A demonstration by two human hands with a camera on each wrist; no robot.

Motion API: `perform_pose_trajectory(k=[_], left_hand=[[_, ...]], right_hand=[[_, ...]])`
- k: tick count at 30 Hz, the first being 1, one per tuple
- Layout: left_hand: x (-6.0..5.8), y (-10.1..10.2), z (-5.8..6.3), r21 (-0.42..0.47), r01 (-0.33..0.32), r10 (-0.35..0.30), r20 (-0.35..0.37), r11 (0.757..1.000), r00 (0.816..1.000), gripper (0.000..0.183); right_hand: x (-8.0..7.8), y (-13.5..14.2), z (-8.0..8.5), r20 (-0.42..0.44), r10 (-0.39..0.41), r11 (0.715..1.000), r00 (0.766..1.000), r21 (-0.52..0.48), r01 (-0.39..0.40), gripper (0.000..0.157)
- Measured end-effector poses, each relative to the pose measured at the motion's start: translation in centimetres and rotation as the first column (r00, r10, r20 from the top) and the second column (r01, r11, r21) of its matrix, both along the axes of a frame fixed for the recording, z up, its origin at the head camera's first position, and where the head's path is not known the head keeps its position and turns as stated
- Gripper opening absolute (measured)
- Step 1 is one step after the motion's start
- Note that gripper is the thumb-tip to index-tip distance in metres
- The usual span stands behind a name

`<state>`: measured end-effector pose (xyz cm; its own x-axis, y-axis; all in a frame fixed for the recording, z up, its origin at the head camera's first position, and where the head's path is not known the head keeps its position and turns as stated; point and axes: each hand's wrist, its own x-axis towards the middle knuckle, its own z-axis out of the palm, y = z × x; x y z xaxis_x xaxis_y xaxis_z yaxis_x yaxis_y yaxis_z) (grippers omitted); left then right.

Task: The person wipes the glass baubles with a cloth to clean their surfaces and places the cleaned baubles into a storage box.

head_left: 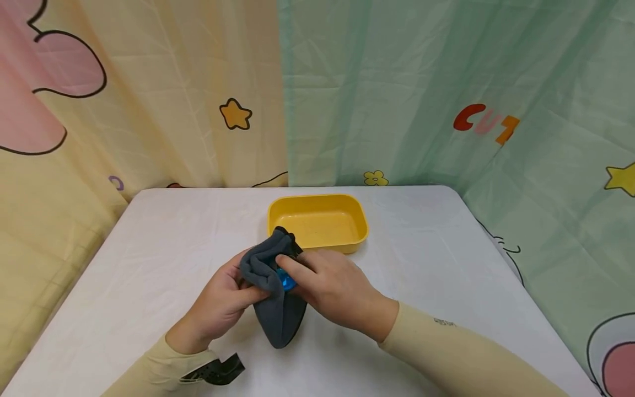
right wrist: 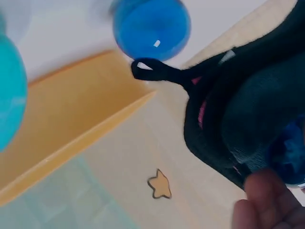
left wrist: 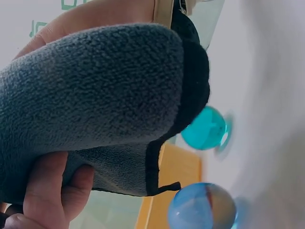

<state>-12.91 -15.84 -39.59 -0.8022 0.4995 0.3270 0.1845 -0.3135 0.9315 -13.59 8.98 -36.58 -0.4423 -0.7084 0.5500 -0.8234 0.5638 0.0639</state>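
Note:
A dark grey fleecy cloth [head_left: 280, 320] with black edging hangs bunched between both hands, just in front of the yellow tray. My left hand [head_left: 223, 300] grips its left side, thumb across the front; in the left wrist view the left fingers [left wrist: 47, 191] press into the cloth [left wrist: 100, 90]. A shiny, translucent blue piece [head_left: 286, 280] shows in the fold, mostly covered. My right hand [head_left: 334, 284] pinches it there with the cloth. In the right wrist view the blue piece [right wrist: 288, 150] sits above the right fingertips [right wrist: 264, 193], and the cloth's loop [right wrist: 159, 71] sticks out.
The yellow tray [head_left: 317, 246] stands at the back middle of the white table [head_left: 421, 231]. Translucent blue [left wrist: 202, 206] and teal [left wrist: 205, 128] balls appear near it in the wrist views; the head view does not show them. Printed curtains [head_left: 377, 82] enclose the table.

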Motion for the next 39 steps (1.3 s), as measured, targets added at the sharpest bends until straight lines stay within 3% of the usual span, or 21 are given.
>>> perform_pose_trajectory(k=[2, 3, 4, 5, 6, 8, 10, 11, 14, 17, 18, 21, 23, 26, 30, 36, 39], left_hand=[[-0.1, 0.0, 0.0, -0.023, -0.012, 0.012, -0.017, 1.000, 1.000, 0.061], [-0.1, 0.0, 0.0, -0.036, -0.018, 0.018, -0.021, 0.999, 1.000, 0.061], [-0.1, 0.1, 0.0, -0.049, -0.024, 0.023, -0.025, 0.998, 0.999, 0.062], [-0.1, 0.1, 0.0, -0.062, -0.027, 0.025, -0.028, 0.998, 0.999, 0.063], [-0.1, 0.2, 0.0, -0.072, -0.028, 0.027, -0.025, 0.997, 0.999, 0.064], [-0.1, 0.2, -0.1, -0.089, -0.034, 0.032, -0.017, 0.995, 0.999, 0.065], [0.0, 0.2, -0.2, -0.105, -0.046, 0.046, 0.004, 0.993, 0.999, 0.065], [0.0, 0.2, -0.2, -0.112, -0.052, 0.053, 0.011, 0.992, 0.999, 0.064], [0.0, 0.0, -0.2, -0.122, -0.076, 0.079, 0.023, 0.990, 0.997, 0.061], [-0.1, -0.1, -0.2, -0.134, -0.099, 0.103, 0.026, 0.986, 0.994, 0.059], [-0.1, -0.2, -0.1, -0.140, -0.107, 0.112, 0.028, 0.984, 0.993, 0.059], [0.0, -0.2, 0.0, -0.178, -0.143, 0.150, 0.026, 0.973, 0.988, 0.058], [0.0, -0.2, 0.2, -0.202, -0.160, 0.169, 0.027, 0.966, 0.985, 0.059], [0.0, -0.3, 0.4, -0.222, -0.169, 0.180, 0.028, 0.960, 0.983, 0.059], [0.1, -0.5, 0.4, -0.227, -0.169, 0.183, 0.040, 0.959, 0.982, 0.059], [-0.3, -0.9, 0.6, -0.259, -0.218, 0.234, 0.029, 0.941, 0.972, 0.056], [-0.7, -1.2, 0.8, -0.290, -0.266, 0.279, 0.003, 0.919, 0.960, 0.056]], right_hand=[[0.0, 0.0, 0.0, 0.036, 0.000, 1.000, 0.999, -0.006, 0.000, 0.058], [0.0, 0.0, 0.0, 0.099, -0.002, 1.000, 0.995, -0.009, 0.003, 0.059], [-0.1, -0.1, 0.0, 0.193, -0.004, 1.000, 0.981, -0.015, 0.007, 0.060], [-0.1, -0.1, 0.0, 0.307, -0.005, 1.000, 0.952, -0.027, 0.014, 0.060], [-0.1, -0.1, 0.0, 0.423, -0.005, 0.999, 0.906, -0.043, 0.026, 0.061], [-0.2, -0.2, 0.1, 0.635, 0.000, 0.994, 0.773, -0.084, 0.069, 0.059], [-0.5, -0.2, 0.1, 0.763, 0.023, 0.986, 0.646, -0.126, 0.113, 0.053], [-0.6, -0.2, 0.1, 0.802, 0.044, 0.981, 0.596, -0.148, 0.127, 0.051], [-0.8, -0.2, 0.1, 0.866, 0.108, 0.964, 0.488, -0.211, 0.162, 0.048], [-1.0, -0.2, 0.2, 0.895, 0.154, 0.950, 0.418, -0.250, 0.185, 0.050], [-1.1, -0.3, 0.2, 0.900, 0.161, 0.949, 0.405, -0.254, 0.188, 0.051], [-1.2, -0.3, 0.2, 0.900, 0.156, 0.957, 0.407, -0.241, 0.164, 0.057], [-1.2, -0.4, 0.2, 0.895, 0.142, 0.962, 0.423, -0.225, 0.155, 0.062], [-1.4, -0.5, 0.2, 0.878, 0.122, 0.966, 0.464, -0.213, 0.148, 0.066], [-1.7, -0.5, 0.2, 0.858, 0.125, 0.963, 0.498, -0.226, 0.147, 0.062], [-2.5, -0.1, 0.1, 0.870, 0.160, 0.953, 0.466, -0.259, 0.157, 0.058], [-3.0, 0.4, 0.4, 0.870, 0.144, 0.949, 0.472, -0.256, 0.182, 0.057]])
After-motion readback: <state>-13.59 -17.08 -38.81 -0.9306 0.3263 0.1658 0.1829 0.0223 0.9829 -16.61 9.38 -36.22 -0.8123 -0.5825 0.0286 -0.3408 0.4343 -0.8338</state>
